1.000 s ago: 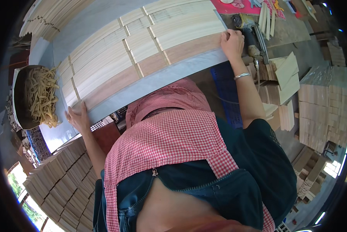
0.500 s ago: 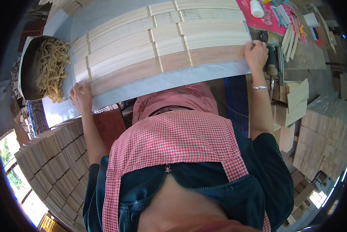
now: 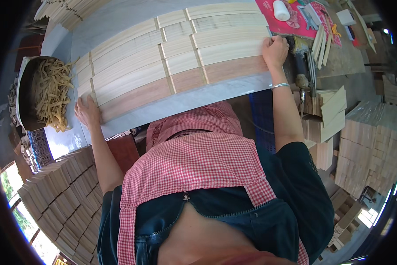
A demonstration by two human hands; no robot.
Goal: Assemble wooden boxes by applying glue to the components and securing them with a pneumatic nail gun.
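Note:
Rows of pale wooden slats [image 3: 132,66] lie side by side across the table, with narrow gaps running across them. The row nearest me is a reddish-brown strip [image 3: 134,96]. My left hand [image 3: 88,112] is against the left end of the rows, its fingers bent around the edge. At the opposite end my right hand [image 3: 276,52] has its fingers curled against the slats' right ends, with a bracelet on the wrist. Both hands hold the slats from their ends. The undersides of my fingers are hidden.
A dark basin [image 3: 26,95] of curled wood strips stands left on the grey table [image 3: 189,98]. At right are a pink cloth [image 3: 291,27], a white bottle [image 3: 281,10], loose sticks and a tool [image 3: 301,66]. Stacked wood [image 3: 59,198] rises beside me at left, more [image 3: 368,145] at right.
The whole view has shifted, so the table and hands appear farther left. My right hand has slid slightly away from me along the slats' ends. My left hand stays at the left end.

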